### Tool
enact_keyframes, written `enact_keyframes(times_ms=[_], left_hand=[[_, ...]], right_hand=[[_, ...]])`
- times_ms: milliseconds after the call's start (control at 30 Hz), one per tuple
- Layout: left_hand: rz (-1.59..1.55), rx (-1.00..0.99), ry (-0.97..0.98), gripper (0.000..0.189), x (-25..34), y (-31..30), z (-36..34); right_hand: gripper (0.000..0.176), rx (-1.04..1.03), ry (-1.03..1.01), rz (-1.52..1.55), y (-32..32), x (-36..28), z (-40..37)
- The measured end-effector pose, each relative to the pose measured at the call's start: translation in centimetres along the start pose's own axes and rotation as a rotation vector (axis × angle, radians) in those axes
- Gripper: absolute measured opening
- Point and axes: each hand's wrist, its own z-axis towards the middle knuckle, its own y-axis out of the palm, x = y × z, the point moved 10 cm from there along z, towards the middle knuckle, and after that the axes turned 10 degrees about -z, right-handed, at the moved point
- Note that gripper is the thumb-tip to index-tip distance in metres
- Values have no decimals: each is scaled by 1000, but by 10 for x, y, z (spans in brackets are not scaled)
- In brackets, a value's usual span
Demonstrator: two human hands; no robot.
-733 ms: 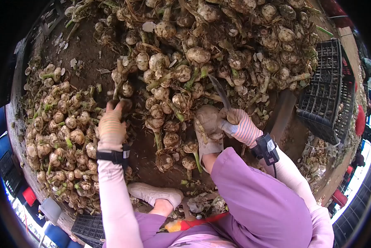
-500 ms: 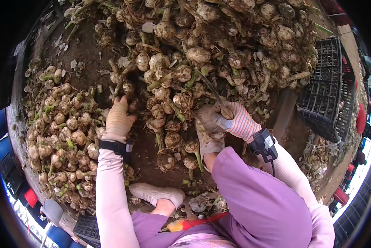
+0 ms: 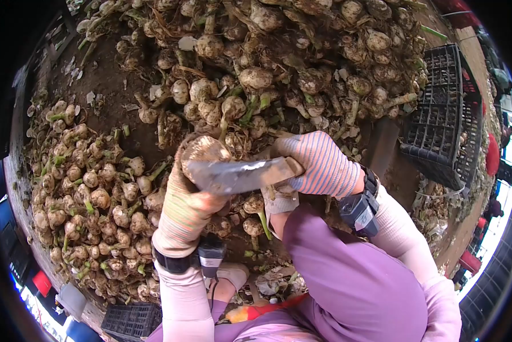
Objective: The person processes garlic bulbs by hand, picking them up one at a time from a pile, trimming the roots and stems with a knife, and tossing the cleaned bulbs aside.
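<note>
My left hand point(image 3: 183, 212), in a striped knit glove, is closed around a soil-covered garlic bulb point(image 3: 205, 149) in front of my knees. A knife point(image 3: 224, 178) lies level across the near side of that bulb, its broad, dirty blade overlapping the bulb in this view. The fingers of my right hand point(image 3: 327, 165), gloved in blue and pink stripes, wrap round the knife's short wooden handle point(image 3: 281, 172). Below the blade, loose garlic bulbs point(image 3: 253, 227) with green stems lie on the ground by my shoe.
A large heap of garlic with long stems and roots point(image 3: 313, 80) spreads ahead. To the left lies a pile of short-stemmed bulbs point(image 3: 99, 198). Black plastic crates stand at the right point(image 3: 435, 114) and lower left point(image 3: 131, 320). My bent knee point(image 3: 353, 262) rises close below the right hand.
My left hand has come up and right from the ground with a garlic bulb now in it. My right hand has swung the knife leftward to the bulb.
</note>
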Motion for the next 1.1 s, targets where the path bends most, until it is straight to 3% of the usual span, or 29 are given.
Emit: enact_keyframes(times_ms=[33, 67, 100, 167, 233, 300, 333, 367, 433, 467, 500, 567, 600, 633, 700, 733, 800, 833, 900, 933, 967, 1033, 1067, 1100], left_hand=[[224, 56, -46, 37, -6, -1, -1], [452, 111, 645, 31, 30, 8, -10], [452, 106, 645, 31, 16, 15, 0], [-1503, -198, 239, 33, -29, 25, 28], [-1493, -153, 242, 35, -31, 28, 25], [-154, 130, 490, 46, 3, 16, 4], [-271, 166, 275, 58, -8, 13, 5], [-274, 163, 274, 58, -14, 15, 7], [-189, 95, 509, 62, -8, 27, 6], [-641, 81, 425, 64, 2, 30, -2], [-646, 77, 423, 64, 3, 29, -2], [90, -10, 617, 61, 25, 47, -8], [-440, 16, 121, 56, -3, 48, 6], [-396, -36, 202, 54, -11, 51, 10], [-765, -64, -85, 55, -26, 62, 12], [-764, -71, -85, 55, -23, 62, 10], [52, -36, 284, 43, 11, 54, 3], [52, -46, 286, 43, 6, 52, 5], [332, -116, 643, 55, 31, 60, -4], [-192, -363, 314, 67, 17, 63, -14], [-200, -410, 371, 71, 22, 67, -24], [-299, -243, 391, 72, 34, 55, -22], [-514, -118, 340, 75, 32, 43, -13], [-523, -64, 386, 67, 33, 32, -8]], right_hand=[[24, -2, -53, -19, -1, -8, 1], [27, -7, -78, -51, 0, -13, 1], [27, -7, -73, -51, -2, -15, 2], [29, -64, -118, -142, 1, -23, 5], [30, -69, -109, -133, 2, -22, 6], [28, -88, -104, -118, 6, -21, 6], [27, -73, -112, -74, 7, -21, 5], [27, -75, -109, -75, 9, -19, 4], [25, -58, -138, -42, 13, -16, 2], [25, -59, -144, -40, 17, -12, 1], [25, -63, -139, -43, 19, -7, 0], [27, 38, -202, -81, 13, -4, -4], [34, -1, -191, -60, 20, 3, -3], [34, 0, -188, -66, 23, 8, -3], [39, -1, -201, 11, 27, 17, -4], [40, -2, -220, -56, 30, 23, -4], [37, 4, -222, -52, 33, 24, -4], [34, 12, -224, -49, 35, 24, -5], [29, -17, -198, -163, 45, 42, -6], [25, 38, -38, -83, 38, 74, -8], [22, 89, 118, 5, 32, 97, -15], [17, 138, 240, 120, 14, 99, -27], [15, 212, 170, 160, 0, 82, -26], [14, 234, 147, 121, -4, 73, -26]])
